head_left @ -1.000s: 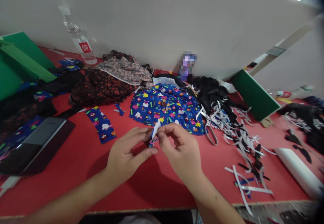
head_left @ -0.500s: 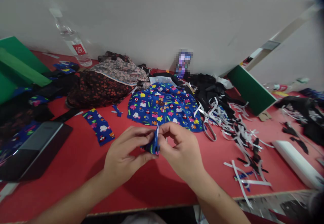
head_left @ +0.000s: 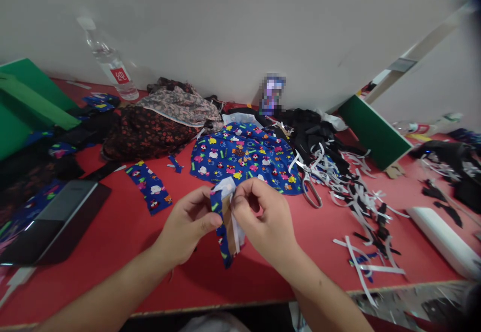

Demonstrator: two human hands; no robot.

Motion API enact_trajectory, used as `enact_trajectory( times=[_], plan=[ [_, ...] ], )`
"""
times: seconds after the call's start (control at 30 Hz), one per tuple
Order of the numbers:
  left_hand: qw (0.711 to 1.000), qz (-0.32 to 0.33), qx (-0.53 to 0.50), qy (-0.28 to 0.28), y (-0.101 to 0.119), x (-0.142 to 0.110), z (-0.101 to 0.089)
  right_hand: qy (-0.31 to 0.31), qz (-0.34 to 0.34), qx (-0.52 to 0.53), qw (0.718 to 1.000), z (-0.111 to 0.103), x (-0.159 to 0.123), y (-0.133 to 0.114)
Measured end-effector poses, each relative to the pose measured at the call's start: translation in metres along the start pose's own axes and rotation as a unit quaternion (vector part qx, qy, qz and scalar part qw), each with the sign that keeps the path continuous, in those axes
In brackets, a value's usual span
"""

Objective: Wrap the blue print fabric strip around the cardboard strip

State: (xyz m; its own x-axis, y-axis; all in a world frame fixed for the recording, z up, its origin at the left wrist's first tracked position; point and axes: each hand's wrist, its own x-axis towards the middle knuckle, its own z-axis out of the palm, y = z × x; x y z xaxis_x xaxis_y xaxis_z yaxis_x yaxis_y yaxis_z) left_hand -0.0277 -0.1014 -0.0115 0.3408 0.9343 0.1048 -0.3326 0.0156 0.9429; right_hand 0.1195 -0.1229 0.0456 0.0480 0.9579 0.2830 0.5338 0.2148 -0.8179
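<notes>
Both hands hold one small piece of blue cartoon-print fabric (head_left: 223, 242) above the front of the red table. White edging or backing and a brownish strip show on its inner side. My left hand (head_left: 190, 224) pinches its left edge, thumb on the printed side. At the upper right edge my right hand (head_left: 265, 212) is closed, thumb against the fingers, on the white part. Just beyond the hands lies a larger blue printed cloth (head_left: 244, 154). A flat rectangular strip of the same print (head_left: 150, 187) rests to the left.
Scissors (head_left: 311, 192) lie right of the blue cloth, beside a heap of white and black scraps (head_left: 356, 202). A white case (head_left: 439, 239) is at the right. Black device (head_left: 56, 222), floral cloth (head_left: 150, 126) and water bottle (head_left: 118, 74) occupy the left; a phone (head_left: 272, 94) leans on the wall.
The small fabric piece, folded and bunched earlier, now hangs opened out, showing its white and brownish inner side. My left fingers have shifted along its edge.
</notes>
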Motion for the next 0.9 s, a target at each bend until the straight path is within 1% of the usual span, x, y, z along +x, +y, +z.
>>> enact_trajectory(
  times=[0.1, 0.23, 0.33, 0.43, 0.53, 0.77, 0.9],
  plan=[
    [0.999, -0.017, -0.031, -0.002, -0.002, 0.000, -0.001, 0.001, 0.009, 0.010, 1.000, 0.001, 0.001, 0.001],
    [1.000, -0.005, -0.029, 0.008, 0.000, 0.002, -0.001, -0.011, 0.038, 0.045, 0.998, 0.001, 0.002, 0.000],
    [1.000, 0.019, 0.007, 0.018, 0.005, 0.003, 0.001, -0.023, 0.039, 0.063, 0.997, 0.000, 0.003, -0.001],
    [0.997, 0.054, 0.050, 0.010, 0.010, 0.004, 0.003, -0.023, 0.045, 0.068, 0.996, -0.001, 0.003, -0.002],
    [0.995, 0.075, 0.073, 0.003, 0.012, 0.004, 0.002, -0.019, 0.051, 0.062, 0.997, -0.002, 0.003, -0.003],
    [0.991, 0.115, 0.072, -0.006, 0.010, 0.002, 0.001, -0.013, 0.055, 0.045, 0.997, -0.005, 0.001, -0.008],
    [0.992, 0.113, 0.053, 0.003, 0.010, 0.002, 0.000, -0.020, 0.057, 0.061, 0.996, -0.007, 0.000, -0.011]
  ],
)
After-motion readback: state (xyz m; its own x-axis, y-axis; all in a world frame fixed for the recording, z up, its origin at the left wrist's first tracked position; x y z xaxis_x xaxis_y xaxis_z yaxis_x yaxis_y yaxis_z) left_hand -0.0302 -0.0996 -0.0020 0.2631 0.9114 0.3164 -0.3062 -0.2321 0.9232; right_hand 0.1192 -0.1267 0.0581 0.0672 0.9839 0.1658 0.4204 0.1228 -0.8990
